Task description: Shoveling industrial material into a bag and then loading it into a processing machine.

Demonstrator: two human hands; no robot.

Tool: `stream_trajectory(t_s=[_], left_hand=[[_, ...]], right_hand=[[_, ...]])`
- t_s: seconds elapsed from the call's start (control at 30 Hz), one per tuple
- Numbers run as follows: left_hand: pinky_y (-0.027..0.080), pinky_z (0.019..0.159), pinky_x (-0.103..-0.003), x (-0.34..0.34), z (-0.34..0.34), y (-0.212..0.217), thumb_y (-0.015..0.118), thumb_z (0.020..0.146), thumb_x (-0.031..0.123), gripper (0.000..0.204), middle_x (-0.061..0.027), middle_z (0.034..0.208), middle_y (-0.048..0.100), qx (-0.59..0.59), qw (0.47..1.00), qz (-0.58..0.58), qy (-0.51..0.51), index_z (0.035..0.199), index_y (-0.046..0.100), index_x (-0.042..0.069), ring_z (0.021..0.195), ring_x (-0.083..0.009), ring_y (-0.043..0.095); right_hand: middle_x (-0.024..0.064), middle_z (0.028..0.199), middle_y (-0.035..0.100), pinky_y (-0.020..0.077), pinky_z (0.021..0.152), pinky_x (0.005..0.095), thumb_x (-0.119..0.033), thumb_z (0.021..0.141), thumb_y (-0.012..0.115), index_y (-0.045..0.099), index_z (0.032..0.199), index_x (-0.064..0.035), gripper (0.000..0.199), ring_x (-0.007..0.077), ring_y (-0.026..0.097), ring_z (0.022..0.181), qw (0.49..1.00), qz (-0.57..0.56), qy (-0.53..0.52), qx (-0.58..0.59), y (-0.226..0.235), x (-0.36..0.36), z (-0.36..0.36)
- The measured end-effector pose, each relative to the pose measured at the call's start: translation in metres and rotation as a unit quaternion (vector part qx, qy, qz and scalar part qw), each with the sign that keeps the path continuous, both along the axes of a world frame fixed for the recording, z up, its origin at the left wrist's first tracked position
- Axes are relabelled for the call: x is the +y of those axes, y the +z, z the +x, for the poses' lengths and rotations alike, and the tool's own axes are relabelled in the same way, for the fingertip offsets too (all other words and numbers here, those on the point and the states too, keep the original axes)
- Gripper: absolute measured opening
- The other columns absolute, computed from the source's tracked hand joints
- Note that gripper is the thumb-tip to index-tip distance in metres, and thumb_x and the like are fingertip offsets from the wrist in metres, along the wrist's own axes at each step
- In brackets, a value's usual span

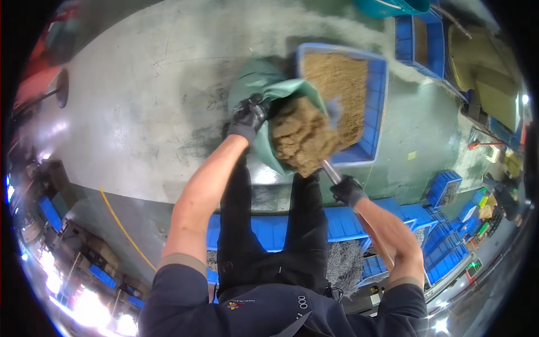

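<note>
1. Tool handle (330,170): metallic, its long axis slanting away from the wearer and leftward, from the right hand into a brown granular mass (303,135). Blade end buried or blurred; its shape cannot be made out.
2. Green sack (252,78): in front of the wearer, left of the blue crate (379,106). Body trails away and to the left; mouth gapes toward the wearer and to the right. Brown mass fills the view of the mouth; how much lies on the tool and how much in the sack, cannot tell.
3. Left hand (250,117): dark glove, fingers curled closed on the sack's left rim. Arm reaches forward, slightly bent, forearm angled inward.
4. Right hand (348,191): dark glove, closed around the handle, nearer the body than the left. Elbow bent and out to the side, forearm angled inward.
5. Blue crate: long sides run away from the wearer; brown grains inside, blue base bare at the near end. Its left edge is partly covered by sack and load, so little room between them.
6. Open floor (140,112): broad stretch left of the sack; narrower strip right of the crate, toward another blue crate (405,42) farther off.
7. Blue bins (269,230) in a row close behind the legs, limiting room that way.
</note>
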State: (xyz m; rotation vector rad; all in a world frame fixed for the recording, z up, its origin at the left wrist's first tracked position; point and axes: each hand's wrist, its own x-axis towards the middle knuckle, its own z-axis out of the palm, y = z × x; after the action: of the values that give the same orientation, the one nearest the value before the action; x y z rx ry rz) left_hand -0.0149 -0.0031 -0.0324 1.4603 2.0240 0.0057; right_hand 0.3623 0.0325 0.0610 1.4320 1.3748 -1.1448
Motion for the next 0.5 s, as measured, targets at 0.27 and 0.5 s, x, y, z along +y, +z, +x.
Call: stream_trajectory(t_s=[0.27, 0.5], left_hand=[[0.052, 0.074, -0.037, -0.027, -0.02, 0.019, 0.05, 0.092, 0.019, 0.018, -0.0108, 0.096, 0.067, -0.109, 0.975, 0.186, 0.063, 0.093, 0.065, 0.009, 0.091, -0.0281, 0.064], [0.051, 0.08, -0.039, -0.035, -0.035, 0.005, 0.051, 0.092, 0.013, 0.018, -0.0148, 0.103, 0.066, -0.152, 0.973, 0.167, 0.05, 0.102, 0.065, 0.009, 0.093, -0.0293, 0.064]], right_hand=[[0.0151, 0.065, 0.065, 0.0516, 0.055, 0.036, -0.028, 0.082, 0.064, 0.066, 0.091, 0.0016, 0.031, 0.0204, 0.064, 0.053, 0.994, -0.014, 0.107, -0.008, 0.008, 0.013, -0.102], [0.0198, 0.074, 0.068, 0.0545, 0.056, 0.0367, -0.025, 0.083, 0.063, 0.068, 0.096, 0.0035, 0.032, 0.0239, 0.069, 0.061, 0.982, -0.166, -0.03, -0.087, -0.005, 0.0, -0.062]])
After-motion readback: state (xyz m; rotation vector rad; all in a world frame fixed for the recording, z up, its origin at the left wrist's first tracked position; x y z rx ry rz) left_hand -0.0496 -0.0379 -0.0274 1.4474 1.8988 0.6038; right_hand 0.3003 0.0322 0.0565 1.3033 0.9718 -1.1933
